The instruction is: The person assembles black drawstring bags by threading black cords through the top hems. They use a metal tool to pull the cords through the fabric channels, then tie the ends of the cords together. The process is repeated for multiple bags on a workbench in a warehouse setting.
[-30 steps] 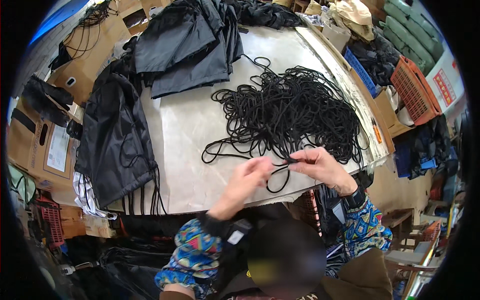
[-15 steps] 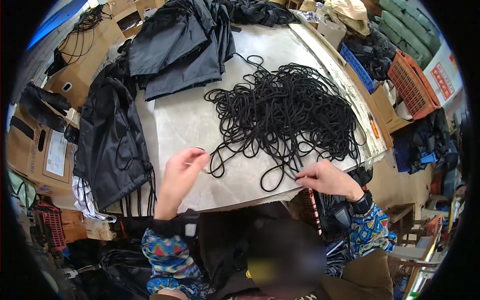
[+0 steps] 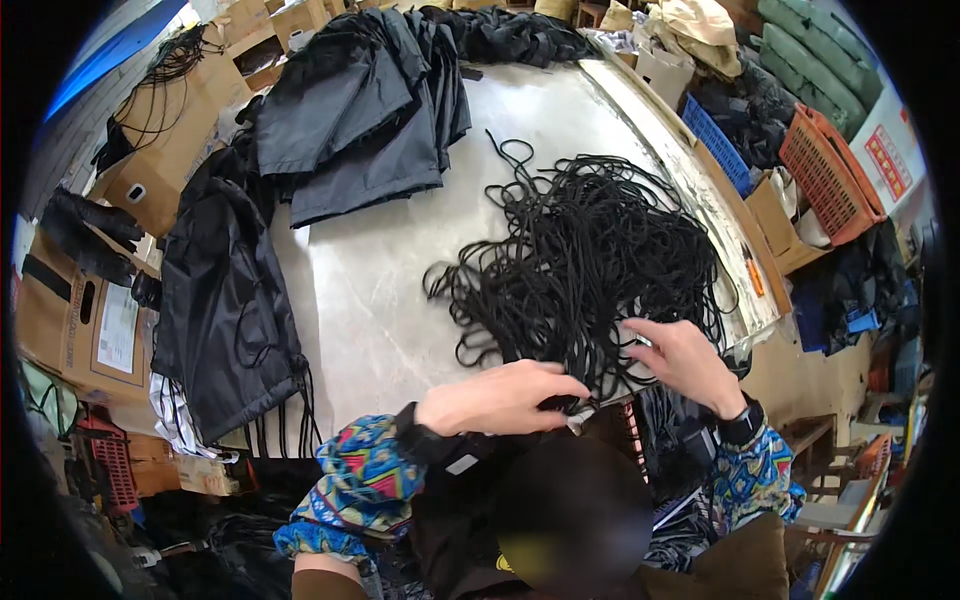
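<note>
1. Crowded workroom: cardboard box [image 3: 90,310] at left, orange crate [image 3: 825,170] at right, around a pale-topped table [image 3: 370,330].
2. Black cord pile [image 3: 610,235] lies loose and tangled on the table's right half, strands trailing to the near edge.
3. Left hand [image 3: 505,397]: palm down at the near edge, fingers curled over the lowest strands. Cannot tell whether they are pinched.
4. Right hand [image 3: 688,362]: at the pile's lower right, thumb and fingers parted, no strand seen clamped between them.
5. Also on the table: black fabric pieces [image 3: 365,105] stacked at the far side; black drawstring bag [image 3: 230,310] along the left edge.
6. Handling, judged: cord light, limp, not fragile; single strands probably snag in the tangle. Best hold: fingertip pinch on a free loop at the near fringe, other hand steadying the mass.
</note>
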Tool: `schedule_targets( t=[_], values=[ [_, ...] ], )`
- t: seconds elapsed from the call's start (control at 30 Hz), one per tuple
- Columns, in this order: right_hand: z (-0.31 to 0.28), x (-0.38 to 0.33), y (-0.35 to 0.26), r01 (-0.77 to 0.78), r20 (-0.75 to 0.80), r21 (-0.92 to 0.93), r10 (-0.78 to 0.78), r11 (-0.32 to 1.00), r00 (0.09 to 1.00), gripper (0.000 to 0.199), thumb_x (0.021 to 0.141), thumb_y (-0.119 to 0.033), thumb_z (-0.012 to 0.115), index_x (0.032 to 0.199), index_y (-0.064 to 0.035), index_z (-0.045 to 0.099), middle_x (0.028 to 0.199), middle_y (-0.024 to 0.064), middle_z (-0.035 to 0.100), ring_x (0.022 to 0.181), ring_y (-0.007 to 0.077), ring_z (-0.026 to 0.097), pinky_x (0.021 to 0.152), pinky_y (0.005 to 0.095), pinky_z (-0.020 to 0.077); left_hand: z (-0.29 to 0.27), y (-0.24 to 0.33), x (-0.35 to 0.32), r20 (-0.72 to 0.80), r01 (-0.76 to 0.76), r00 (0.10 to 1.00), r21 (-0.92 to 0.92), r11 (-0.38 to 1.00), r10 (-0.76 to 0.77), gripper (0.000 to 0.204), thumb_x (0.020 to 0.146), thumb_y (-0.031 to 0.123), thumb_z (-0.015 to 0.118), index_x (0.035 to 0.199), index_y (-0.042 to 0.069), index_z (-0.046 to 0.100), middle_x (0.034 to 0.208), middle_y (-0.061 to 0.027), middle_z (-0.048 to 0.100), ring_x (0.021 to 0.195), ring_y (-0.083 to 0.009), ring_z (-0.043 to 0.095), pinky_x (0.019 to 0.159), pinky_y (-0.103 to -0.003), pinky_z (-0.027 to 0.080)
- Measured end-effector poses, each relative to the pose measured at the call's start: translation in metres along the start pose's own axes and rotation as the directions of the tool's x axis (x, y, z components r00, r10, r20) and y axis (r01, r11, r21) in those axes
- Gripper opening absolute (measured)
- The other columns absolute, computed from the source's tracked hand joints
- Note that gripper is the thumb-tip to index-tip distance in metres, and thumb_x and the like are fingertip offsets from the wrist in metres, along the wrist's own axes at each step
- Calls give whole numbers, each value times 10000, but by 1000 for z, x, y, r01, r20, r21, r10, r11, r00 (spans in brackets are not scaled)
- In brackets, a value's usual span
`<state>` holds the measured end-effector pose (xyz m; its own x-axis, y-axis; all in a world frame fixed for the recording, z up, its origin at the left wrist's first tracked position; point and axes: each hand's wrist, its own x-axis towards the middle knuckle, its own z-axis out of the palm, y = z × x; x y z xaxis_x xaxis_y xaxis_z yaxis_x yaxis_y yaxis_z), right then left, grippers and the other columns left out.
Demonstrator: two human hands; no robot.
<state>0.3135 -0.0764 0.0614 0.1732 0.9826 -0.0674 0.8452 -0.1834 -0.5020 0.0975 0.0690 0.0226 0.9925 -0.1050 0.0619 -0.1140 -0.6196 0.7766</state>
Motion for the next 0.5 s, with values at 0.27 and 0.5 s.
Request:
schedule_targets(
  t=[0.27, 0.5],
  values=[
    [17, 11, 30, 62, -48, 32, -60, 998, 997, 372, 829, -191, 639, 1141, -9, 548, 721, 216, 617, 732, 412, 601, 614, 464, 472, 5, -10, 38, -372, 428, 881, 367, 826, -291, 632, 755, 228, 670, 1297, 30, 412, 1121, -190, 521, 910, -342, 579, 760, -437, 501],
    [-22, 0, 15, -112, -221, 381, 208, 918, 953, 267, 878, -152, 631, 1112, -24, 628, 587, -5, 457, 552, 46, 384, 499, 232, 336, -231, -22, 98, -630, 555, 777, 698, 452, 20, 160, 828, 133, 527, 770, 0, 596, 728, -129, 595, 657, -260, 613, 570, -354, 499]
  ],
)
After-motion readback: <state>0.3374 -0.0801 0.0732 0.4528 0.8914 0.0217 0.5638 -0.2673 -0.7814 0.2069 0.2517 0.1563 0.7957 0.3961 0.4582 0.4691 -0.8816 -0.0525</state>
